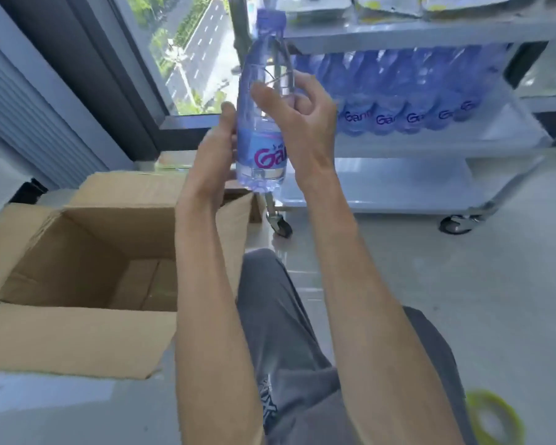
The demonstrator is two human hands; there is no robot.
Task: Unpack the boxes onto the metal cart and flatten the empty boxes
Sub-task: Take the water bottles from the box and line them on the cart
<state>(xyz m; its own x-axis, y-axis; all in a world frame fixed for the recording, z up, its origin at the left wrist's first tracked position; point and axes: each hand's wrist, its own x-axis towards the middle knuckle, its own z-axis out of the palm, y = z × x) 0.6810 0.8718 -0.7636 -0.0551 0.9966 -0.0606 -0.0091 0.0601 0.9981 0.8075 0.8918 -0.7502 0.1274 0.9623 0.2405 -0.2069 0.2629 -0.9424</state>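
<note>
A: Where is the water bottle (pixel 260 123) right now?

B: Upright in the air, between both hands, in front of the metal cart (pixel 430 146). Its blue cap is up near the cart's top shelf and its base hangs above the far flap of the cardboard box (pixel 77 252).

A: How is each grip?

B: The left hand (pixel 217 146) lies against the bottle's left side at label height, thumb up along the plastic, fingers behind it, so it has hold of the bottle. The right hand (pixel 297 117) is curled round the clear upper part from the right, thumb across the front, other fingers tucked behind.

A: And the cart?

B: Its middle shelf carries a row of bottles (pixel 408 97) of the same kind, standing close together, labels facing out. The top shelf has some plastic-wrapped packs (pixel 395 4), blurred. The bottom shelf shows bare metal.

A: The box?

B: On the floor to the left, flaps spread open, its brown bottom visible inside. A second box (pixel 257 203) sits just behind it by the cart's wheel.

A: Anything else?

B: A roll of yellow tape (pixel 491 419) on the floor at lower right, beside the person's grey-trousered knee
</note>
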